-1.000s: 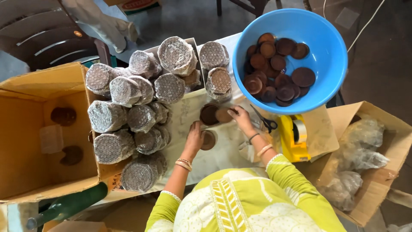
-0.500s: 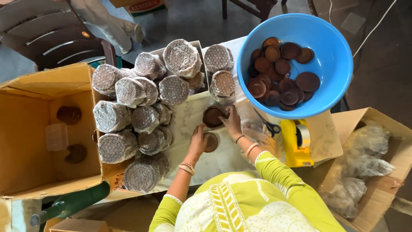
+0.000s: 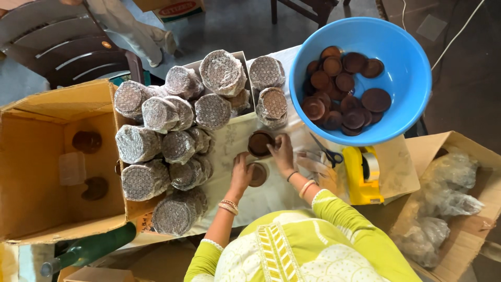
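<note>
On the white-covered table, my left hand (image 3: 241, 172) curls its fingers around a small brown clay dish (image 3: 258, 174). Just beyond it, my right hand (image 3: 282, 152) grips the right side of a stack of brown clay dishes (image 3: 259, 142). A blue plastic basin (image 3: 402, 36) at the far right holds several more loose clay dishes (image 3: 344, 86). To the left lie several stacks of dishes wrapped in clear film (image 3: 182, 125), piled against each other.
An open cardboard box (image 3: 31, 141) with two dishes inside stands at the left. Scissors (image 3: 327, 154) and a yellow tape dispenser (image 3: 360, 177) lie right of my hands. Another carton with plastic bags (image 3: 449, 198) sits at the right. A dark chair (image 3: 68, 52) is behind.
My right hand has slid left onto the dish stack; where two dishes showed side by side, only one shows now. My left hand stays on the small dish.
</note>
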